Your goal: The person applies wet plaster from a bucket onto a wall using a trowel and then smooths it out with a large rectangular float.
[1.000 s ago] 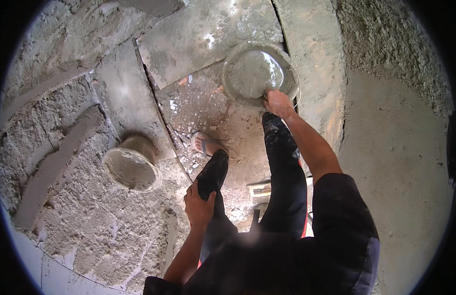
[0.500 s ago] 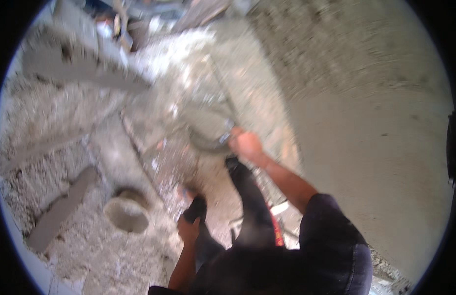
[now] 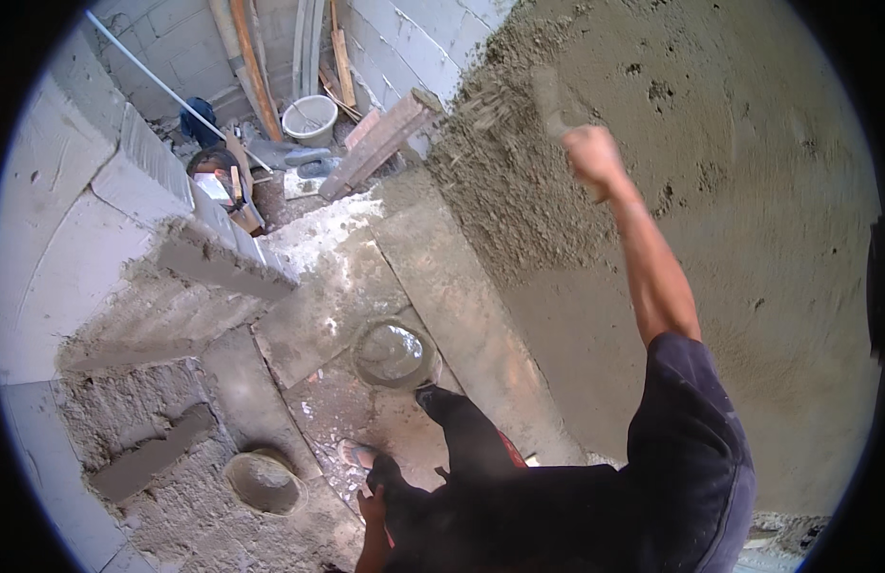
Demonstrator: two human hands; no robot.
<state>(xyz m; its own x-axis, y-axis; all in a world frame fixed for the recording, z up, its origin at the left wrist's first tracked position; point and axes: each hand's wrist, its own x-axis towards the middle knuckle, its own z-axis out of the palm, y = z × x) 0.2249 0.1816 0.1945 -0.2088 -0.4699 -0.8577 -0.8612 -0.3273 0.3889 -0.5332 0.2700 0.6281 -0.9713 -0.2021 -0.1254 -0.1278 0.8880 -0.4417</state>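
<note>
My right hand (image 3: 592, 158) is raised at the plastered wall (image 3: 671, 315), closed round the handle of a trowel. The trowel's blade (image 3: 549, 100) is smeared by motion and lies over rough, freshly thrown mortar (image 3: 514, 191). My left hand (image 3: 373, 504) rests against my dark trouser leg near the knee, its fingers stretched out and nothing seen in them. In front of my foot stands a round bucket (image 3: 356, 368) with wet, shiny grey mix inside.
A second mortar-crusted bucket (image 3: 294, 497) stands at the lower left. Planks (image 3: 457, 286) cover part of the floor. A wooden beam (image 3: 380, 143), a white bucket (image 3: 310, 134) and a long pale pole (image 3: 165, 84) are at the back. Block walls (image 3: 65, 181) rise on the left.
My right hand has gone from over the mix bucket up to the wall, carrying the trowel. My left hand stays by my leg. The view has shifted, showing more of the back corner.
</note>
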